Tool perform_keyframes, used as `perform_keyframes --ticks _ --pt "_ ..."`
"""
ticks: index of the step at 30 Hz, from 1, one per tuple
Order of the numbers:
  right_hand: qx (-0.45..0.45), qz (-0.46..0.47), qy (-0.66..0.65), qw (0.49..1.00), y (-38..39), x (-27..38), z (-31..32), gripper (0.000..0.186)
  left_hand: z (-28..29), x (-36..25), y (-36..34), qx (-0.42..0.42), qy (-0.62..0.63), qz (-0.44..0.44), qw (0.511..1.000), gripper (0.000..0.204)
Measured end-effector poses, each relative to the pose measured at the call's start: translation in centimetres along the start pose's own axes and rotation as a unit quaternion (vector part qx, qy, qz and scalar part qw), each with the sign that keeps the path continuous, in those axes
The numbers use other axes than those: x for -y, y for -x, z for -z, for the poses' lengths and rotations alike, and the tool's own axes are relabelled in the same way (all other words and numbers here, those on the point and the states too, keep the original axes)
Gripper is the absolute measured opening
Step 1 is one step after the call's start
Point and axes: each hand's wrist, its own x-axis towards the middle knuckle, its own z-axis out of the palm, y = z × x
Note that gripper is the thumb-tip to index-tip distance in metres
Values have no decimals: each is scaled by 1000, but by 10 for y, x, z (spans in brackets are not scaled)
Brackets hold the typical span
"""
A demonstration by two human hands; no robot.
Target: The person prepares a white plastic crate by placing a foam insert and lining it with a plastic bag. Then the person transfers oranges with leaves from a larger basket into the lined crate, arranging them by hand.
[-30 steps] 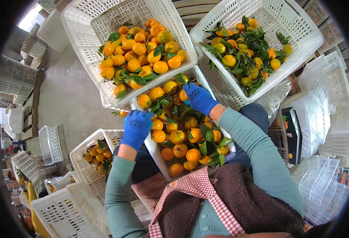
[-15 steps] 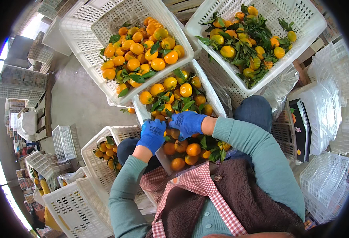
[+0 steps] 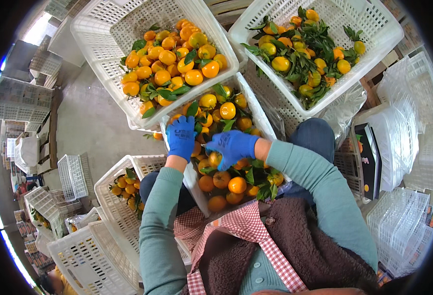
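Observation:
Between my knees stands a white crate of orange mandarins, several with green leaves. My left hand, in a blue glove, reaches over its left side, fingers stretched forward and touching the mandarins there. My right hand, also gloved in blue, is curled above the middle of the crate, with its fingers closed. Whatever it holds is hidden by the glove. A yellowish mandarin lies just beneath its fingers.
A large white crate of mandarins stands at the far left. Another crate at the far right holds leafy mandarins. Beside my left knee is a crate with more. Clear plastic baskets are stacked at right.
My left hand has moved away from my right and forward, its fingers stretching out. My right hand has shifted little and stays over the crate's middle.

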Motion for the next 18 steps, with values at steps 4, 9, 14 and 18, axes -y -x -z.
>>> perform_keyframes --ticks 4,9,14,18 --pt "-156 -21 -4 988 11 -20 36 65 5 6 1 36 70 42 996 32" --pt "-89 -139 315 935 33 -39 35 37 7 10 3 53 150 17 987 47" --pt "-187 -112 355 909 43 -31 9 19 10 2 5 9 100 -5 995 34" --pt "-82 -106 137 981 64 -2 -12 48 36 -17 59 -42 291 -84 952 35"
